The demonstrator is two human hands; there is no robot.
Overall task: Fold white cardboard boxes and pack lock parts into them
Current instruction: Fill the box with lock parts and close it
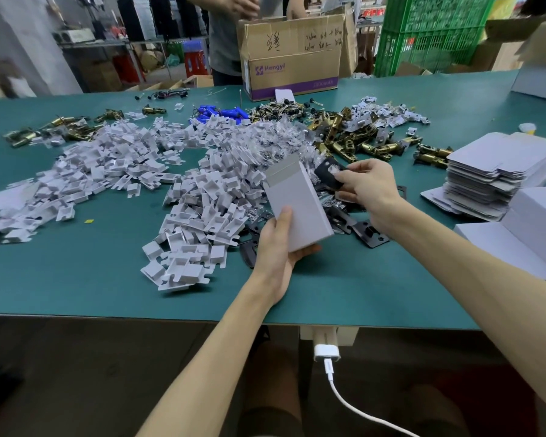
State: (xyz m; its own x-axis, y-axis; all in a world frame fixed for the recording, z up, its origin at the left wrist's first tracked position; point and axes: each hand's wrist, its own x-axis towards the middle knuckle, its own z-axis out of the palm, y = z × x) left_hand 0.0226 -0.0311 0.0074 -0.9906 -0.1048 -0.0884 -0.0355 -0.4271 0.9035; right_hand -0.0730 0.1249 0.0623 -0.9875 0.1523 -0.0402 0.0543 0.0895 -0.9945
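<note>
- The white box [297, 206] is already folded into shape. It is held up off the green table [76, 279], a little right of the middle of the view.
- The left hand [276, 247] grips its lower end, with the thumb pressed on the broad front face and the fingers curled under the bottom edge.
- The box's long axis runs from about 5 o'clock at the hand to about 11 o'clock at the far end. That far end is open, its flap standing up, so the mouth points up and away from the person.
- The right hand [368, 187], at 2 o'clock from the box, pinches a black plate [328, 175] between thumb and fingers. The plate sits just beside the box's upper right edge and is not yet inside.
- My reading is that folding is done for this box and packing has just begun. I cannot tell whether anything is inside it.
- Much seems left to do:
  - A tall stack of flat blanks [492, 175] waits at 3 o'clock.
  - A wide heap of white card inserts [186, 190] spreads from 9 to 11 o'clock.
  - Brass latches [353, 143] lie at 1 o'clock.
  - More loose black plates [368, 234] lie on the table under the right wrist.
- White boxes [536, 216] at the right edge look closed, perhaps finished ones.
</note>
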